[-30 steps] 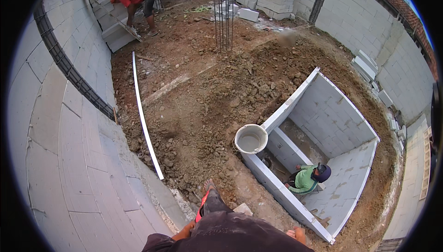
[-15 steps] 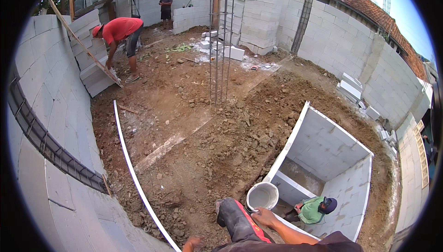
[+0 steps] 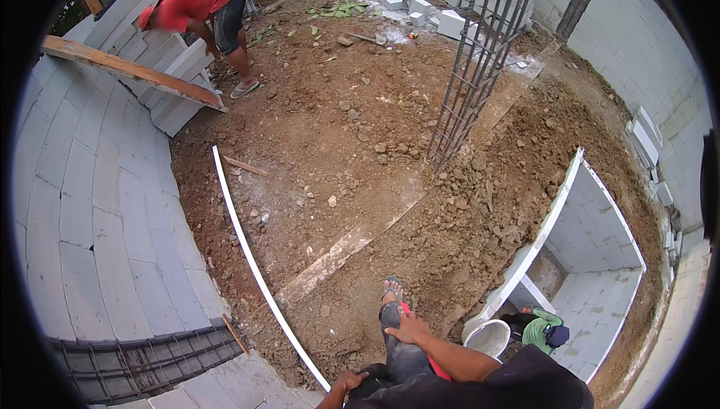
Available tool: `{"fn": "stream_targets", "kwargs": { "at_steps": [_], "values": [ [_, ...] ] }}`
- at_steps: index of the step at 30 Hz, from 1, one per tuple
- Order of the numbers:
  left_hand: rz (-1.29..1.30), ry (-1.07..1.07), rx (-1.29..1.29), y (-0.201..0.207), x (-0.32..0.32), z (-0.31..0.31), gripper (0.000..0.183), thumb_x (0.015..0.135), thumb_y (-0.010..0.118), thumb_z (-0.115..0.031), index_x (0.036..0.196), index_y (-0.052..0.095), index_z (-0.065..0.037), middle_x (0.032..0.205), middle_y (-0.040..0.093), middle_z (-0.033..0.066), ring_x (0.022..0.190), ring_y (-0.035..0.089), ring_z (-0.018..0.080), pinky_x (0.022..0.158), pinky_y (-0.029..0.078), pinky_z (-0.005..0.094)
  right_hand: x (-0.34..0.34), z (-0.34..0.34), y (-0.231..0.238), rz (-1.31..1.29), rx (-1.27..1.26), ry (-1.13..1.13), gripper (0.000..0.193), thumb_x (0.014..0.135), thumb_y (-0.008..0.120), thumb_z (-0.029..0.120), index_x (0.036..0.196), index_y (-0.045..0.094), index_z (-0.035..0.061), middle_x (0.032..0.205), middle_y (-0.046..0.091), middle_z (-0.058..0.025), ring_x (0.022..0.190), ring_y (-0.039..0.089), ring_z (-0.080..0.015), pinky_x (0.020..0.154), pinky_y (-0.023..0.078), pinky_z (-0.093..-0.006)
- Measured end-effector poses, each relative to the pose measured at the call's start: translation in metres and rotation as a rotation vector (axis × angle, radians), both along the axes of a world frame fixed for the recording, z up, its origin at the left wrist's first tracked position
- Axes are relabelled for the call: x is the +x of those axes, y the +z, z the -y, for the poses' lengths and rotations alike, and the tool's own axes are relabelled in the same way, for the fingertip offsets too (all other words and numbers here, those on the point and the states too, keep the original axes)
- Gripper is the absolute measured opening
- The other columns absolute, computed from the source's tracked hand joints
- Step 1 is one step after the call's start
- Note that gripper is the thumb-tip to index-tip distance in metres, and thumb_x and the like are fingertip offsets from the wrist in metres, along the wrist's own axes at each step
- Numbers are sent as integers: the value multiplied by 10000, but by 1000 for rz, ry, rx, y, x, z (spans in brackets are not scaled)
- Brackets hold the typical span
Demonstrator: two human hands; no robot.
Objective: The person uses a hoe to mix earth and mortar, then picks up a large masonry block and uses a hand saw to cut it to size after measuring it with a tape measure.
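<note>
My right hand (image 3: 410,329) lies on my bent leg (image 3: 405,356), near the knee, with its fingers apart and nothing in it. Lower down, my left hand (image 3: 351,380) rests on the dark cloth over my other leg, its fingers laid out and holding nothing. A sandalled foot (image 3: 391,289) stands on the soil ahead of my right hand. To the right of that hand, a pale round bucket (image 3: 487,336) sits at the edge of a block-walled pit; my right forearm passes in front of it.
In the pit (image 3: 600,278) a person in green (image 3: 541,329) is crouched. At the far left a person in red (image 3: 202,0) bends over blocks beside a slanting plank (image 3: 135,71). A rebar column (image 3: 480,64) rises from the soil. A white pipe (image 3: 251,251) curves along the left.
My right hand has gone from beside the bucket rim to my leg. My left hand now rests on my other leg. The view has tilted down and turned left.
</note>
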State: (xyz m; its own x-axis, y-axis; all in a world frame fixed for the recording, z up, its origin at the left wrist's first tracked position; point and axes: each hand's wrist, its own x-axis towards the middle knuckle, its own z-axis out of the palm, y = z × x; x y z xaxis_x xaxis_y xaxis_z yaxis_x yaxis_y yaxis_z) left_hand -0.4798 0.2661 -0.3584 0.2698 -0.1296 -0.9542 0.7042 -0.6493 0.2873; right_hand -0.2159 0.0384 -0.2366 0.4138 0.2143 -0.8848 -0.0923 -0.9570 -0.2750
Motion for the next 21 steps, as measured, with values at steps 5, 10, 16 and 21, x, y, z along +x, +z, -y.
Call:
{"fn": "stream_targets", "kwargs": {
  "at_steps": [5,10,16,21],
  "values": [
    [84,841,68,98,133,-79,716,913,725,-473,1350,606,82,1249,701,230,1104,705,312,983,534,385,8,47,-71,72,108,-102,959,877,595,743,1487,511,8,1373,637,-232,1334,571,-367,1097,449,-447],
    [245,1230,-126,258,273,-129,691,926,748,-448,1383,594,46,1243,698,159,1064,691,209,948,543,321,96,113,-55,-473,198,-153,702,964,532,605,1279,685,-3,1188,716,-230,1116,695,-337,961,529,-424],
    [222,1216,-291,228,396,-208,774,978,545,-659,1436,585,-37,1333,674,116,1130,661,248,1041,480,362,247,79,52,-78,-81,-273,424,989,630,368,979,703,-49,941,748,-176,753,738,-230,595,566,-346],
    [-18,905,9,188,486,-323,688,943,612,-660,1269,690,-60,1181,725,116,959,680,284,861,543,480,306,-2,152,-49,138,-509,434,987,631,396,1101,734,-10,961,761,-171,860,750,-318,718,602,-475]
  ]
}}
